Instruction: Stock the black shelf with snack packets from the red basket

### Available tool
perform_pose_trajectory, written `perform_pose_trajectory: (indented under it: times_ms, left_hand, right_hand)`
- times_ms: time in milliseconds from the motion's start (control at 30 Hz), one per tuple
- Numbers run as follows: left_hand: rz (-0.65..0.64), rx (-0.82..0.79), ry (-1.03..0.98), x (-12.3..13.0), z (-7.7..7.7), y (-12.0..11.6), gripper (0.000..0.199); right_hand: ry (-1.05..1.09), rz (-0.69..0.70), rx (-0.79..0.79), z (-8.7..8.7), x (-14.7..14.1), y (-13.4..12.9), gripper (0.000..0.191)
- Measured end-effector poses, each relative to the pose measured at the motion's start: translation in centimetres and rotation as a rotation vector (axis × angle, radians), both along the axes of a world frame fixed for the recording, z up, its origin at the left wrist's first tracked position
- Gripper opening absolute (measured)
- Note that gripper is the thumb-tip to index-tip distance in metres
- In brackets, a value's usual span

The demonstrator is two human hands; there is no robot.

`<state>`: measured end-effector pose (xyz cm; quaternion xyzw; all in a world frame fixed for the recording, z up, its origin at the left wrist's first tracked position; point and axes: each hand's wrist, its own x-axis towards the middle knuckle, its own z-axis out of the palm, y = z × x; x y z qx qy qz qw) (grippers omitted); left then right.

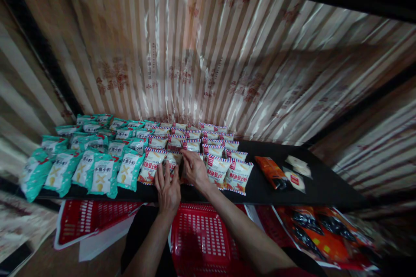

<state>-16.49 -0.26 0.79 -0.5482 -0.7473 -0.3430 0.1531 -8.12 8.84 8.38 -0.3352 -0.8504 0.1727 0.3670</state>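
Note:
My left hand (168, 190) lies against the front of a white and red snack bag (173, 160), its fingers spread and pointing up. Close beside it on the right, my right hand (196, 169) has its fingers together and bent over another snack bag (186, 176), which it mostly hides. Its thumb cannot be made out. More bags of this kind, with striped edges, stand in rows behind and to both sides, such as the snack bag (217, 169) right of my wrist. Teal and white snack bags (103, 175) fill the shelf to the left.
The black shelf (328, 181) carries an orange packet (271, 172) and flat clear packets (295, 179) on the right. Below its front edge are a red basket (204, 233), another red basket (94, 216) and orange packages (325, 233). A striped sheet (195, 52) hangs behind.

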Motion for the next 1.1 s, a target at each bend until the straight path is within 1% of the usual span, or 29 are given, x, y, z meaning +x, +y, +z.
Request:
perform_pose_trajectory:
  times_ms: [200, 300, 400, 600, 733, 867, 1100]
  left_hand:
    - [0.020, -0.015, 0.030, -0.7, 0.1, 0.1, 0.042]
    - [0.019, -0.015, 0.062, -1.0, 0.0, 0.3, 0.041]
    - [0.015, -0.010, 0.080, -1.2, 0.0, 0.5, 0.041]
    - [-0.004, -0.010, 0.029, -1.3, 0.6, 0.8, 0.043]
    - [-0.018, -0.012, 0.025, -1.3, 0.6, 1.1, 0.047]
    - [0.000, -0.022, 0.002, -1.1, 0.5, 1.3, 0.048]
    - [0.012, -0.032, -0.014, -1.0, 1.1, 1.3, 0.048]
  right_hand:
    - [-0.225, -0.019, 0.011, 1.8, -2.7, 4.9, 0.035]
    - [-0.342, -0.024, 0.033, 2.6, -4.2, 6.6, 0.032]
    - [-0.448, -0.024, 0.038, 3.2, -5.4, 7.7, 0.031]
    - [-0.670, -0.053, 0.025, 3.0, -6.8, 9.5, 0.033]
    - [-0.707, -0.067, 0.023, 2.7, -7.3, 10.1, 0.032]
    - [-0.730, -0.105, 0.020, 2.6, -7.9, 10.4, 0.030]
    - [-0.755, -0.164, -0.018, 2.4, -8.8, 10.7, 0.031]
